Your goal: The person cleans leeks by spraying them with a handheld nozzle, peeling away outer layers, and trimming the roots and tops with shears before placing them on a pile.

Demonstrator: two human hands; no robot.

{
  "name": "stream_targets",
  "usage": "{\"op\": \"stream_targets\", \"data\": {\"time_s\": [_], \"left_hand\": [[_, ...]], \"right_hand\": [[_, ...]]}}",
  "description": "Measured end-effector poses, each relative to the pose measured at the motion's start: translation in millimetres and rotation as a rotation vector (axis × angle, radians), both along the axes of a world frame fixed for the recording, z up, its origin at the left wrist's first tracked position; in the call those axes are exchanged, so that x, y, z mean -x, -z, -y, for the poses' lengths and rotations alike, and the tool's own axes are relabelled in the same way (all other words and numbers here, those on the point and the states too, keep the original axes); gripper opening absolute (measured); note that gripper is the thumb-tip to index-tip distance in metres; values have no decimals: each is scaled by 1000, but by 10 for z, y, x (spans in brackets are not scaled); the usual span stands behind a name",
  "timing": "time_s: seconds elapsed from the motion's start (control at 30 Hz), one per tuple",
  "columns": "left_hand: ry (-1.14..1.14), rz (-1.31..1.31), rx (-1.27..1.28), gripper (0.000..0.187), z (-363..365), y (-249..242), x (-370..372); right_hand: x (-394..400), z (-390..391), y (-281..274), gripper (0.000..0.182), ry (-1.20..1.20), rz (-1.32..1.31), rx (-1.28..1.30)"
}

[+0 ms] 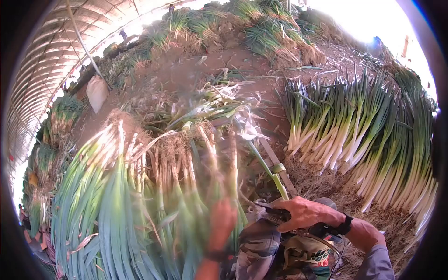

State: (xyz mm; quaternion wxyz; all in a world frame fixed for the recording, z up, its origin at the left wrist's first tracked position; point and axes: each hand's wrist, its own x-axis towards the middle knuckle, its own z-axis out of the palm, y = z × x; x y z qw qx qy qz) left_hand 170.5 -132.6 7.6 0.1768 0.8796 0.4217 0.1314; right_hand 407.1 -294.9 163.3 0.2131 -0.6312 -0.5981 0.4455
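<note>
My left hand (223,219), smeared by motion, is among the green leaves of the unpeeled long green onions (186,182), close to a blurred stalk (234,158). Its fingers cannot be made out. My right hand (303,212) is curled over a dark tool-like piece (276,213) above my lap; its exact kind is hard to tell. Just beyond that hand, a green onion leaf stalk (280,184) leans against a narrow bar (275,156). Dry roots top the unpeeled bunch, whose leaves point toward me.
Clean white-stemmed green onions (340,126) lie in rows at the right, beside loose root litter (317,179). Peeled skins (249,123) pile up ahead. More bundles (275,37) stand at the back. A pale sack-like object (97,93) hangs on a pole at left.
</note>
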Motion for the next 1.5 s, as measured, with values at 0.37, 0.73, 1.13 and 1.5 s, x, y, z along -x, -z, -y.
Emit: {"op": "stream_targets", "data": {"time_s": [0.37,0.73,1.13,1.5], "left_hand": [[-131,23,243,45,-142,175,-94],[-188,96,389,49,-107,101,-228],[-239,182,408,37,16,103,-316],[-85,338,145,33,-53,418,-256]], "right_hand": [[19,-199,-260,77,-124,-23,193],[38,-182,-281,79,-106,17,166],[126,-295,-183,56,-65,232,158],[142,-595,-60,57,58,407,61]]}}
